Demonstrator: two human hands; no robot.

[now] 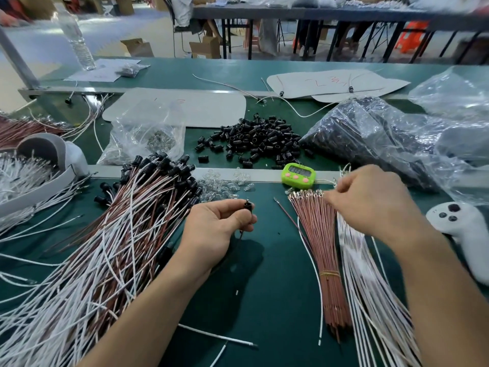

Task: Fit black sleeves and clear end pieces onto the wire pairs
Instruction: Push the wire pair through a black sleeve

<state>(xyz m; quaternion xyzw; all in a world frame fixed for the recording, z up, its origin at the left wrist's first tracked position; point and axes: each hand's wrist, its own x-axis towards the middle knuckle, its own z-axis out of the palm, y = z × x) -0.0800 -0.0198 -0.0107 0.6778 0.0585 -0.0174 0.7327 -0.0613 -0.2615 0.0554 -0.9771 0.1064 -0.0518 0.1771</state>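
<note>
Our left hand (pixel 217 223), below the green timer (pixel 298 174), pinches one black sleeve (pixel 247 207). Our right hand (pixel 370 202) curls its fingers (pixel 330 199) over the brown wires (pixel 317 234); we cannot tell their grip. Many pairs (pixel 119 221) look done; more wait.

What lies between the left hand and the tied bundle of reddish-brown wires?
Head view: a loose dark-red wire and a thin white wire on the green mat.
</note>
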